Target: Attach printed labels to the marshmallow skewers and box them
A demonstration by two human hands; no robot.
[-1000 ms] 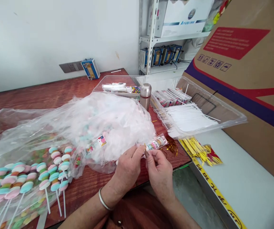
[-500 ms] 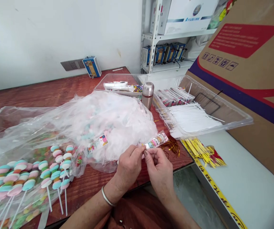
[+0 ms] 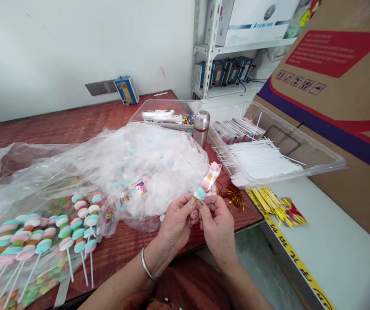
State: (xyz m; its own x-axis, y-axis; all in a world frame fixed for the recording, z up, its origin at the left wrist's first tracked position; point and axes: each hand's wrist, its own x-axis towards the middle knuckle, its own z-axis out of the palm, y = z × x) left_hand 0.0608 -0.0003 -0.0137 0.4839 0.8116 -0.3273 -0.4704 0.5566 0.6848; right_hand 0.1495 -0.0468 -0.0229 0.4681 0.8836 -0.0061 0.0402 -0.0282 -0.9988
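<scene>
A marshmallow stick in a clear printed wrapper points up and to the right from between my hands. My left hand pinches the wrapper's lower end, thumb and fingers closed. Right beside it, my right hand grips the same end with its thumb on the near side. What lies inside the curled fingers is hidden. Just behind is a large clear bag of pale marshmallows. Gold twist ties lie on the table to the right of my hands.
Unwrapped marshmallow sticks lie at the left on a bag of coloured sweets. A steel flask stands beside a plastic tray of white sticks and packets. Yellow twist ties lie at the right. A big carton leans there.
The wrapped marshmallow stick has swung more upright and turned, so its pink and blue pieces now show instead of the printed face. Both hands still hold its lower end.
</scene>
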